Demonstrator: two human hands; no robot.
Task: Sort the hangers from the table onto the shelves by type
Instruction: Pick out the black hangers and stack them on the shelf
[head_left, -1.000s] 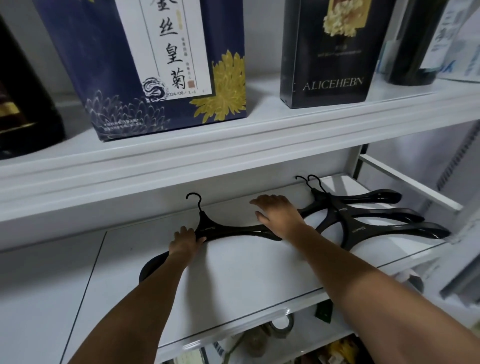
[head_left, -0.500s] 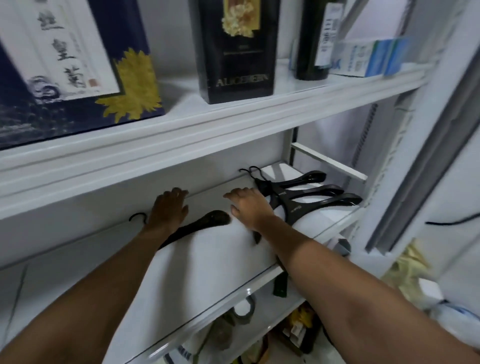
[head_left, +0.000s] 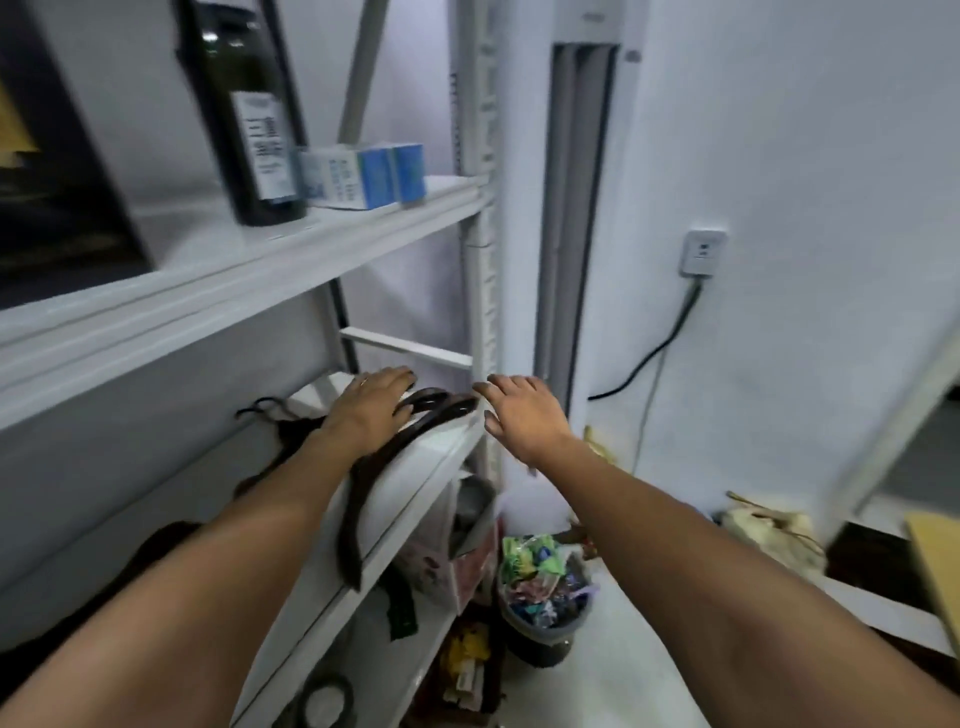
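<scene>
- Rested left hand (head_left: 371, 402) flat, fingers straight and spread, on top of the stack of glossy black plastic coat hangers (head_left: 358, 525); gripped nothing, only pressed down.
- Held right hand (head_left: 522, 415) open as well, fingers loosely extended, in the air just past the front edge of the white middle shelf (head_left: 415, 467), beside the hangers' far tips; could not tell whether a fingertip touched them.
- Found the hangers lying flat at the right end of that shelf, long axis running from the near front lip away towards the white slotted upright post (head_left: 485, 260), with the thin black hooks (head_left: 260, 405) turned towards the back wall on the left.
- Judged the left hand better placed for any last nudge, being directly over the stack, with the right hand only alongside the tips.
- Judged this type shelved; the next move would call for lifting both hands clear and going to the counter, not in view.
- Noted a dark glass bottle (head_left: 249, 114) and blue-and-white cartons (head_left: 363, 176) on the shelf above.
</scene>
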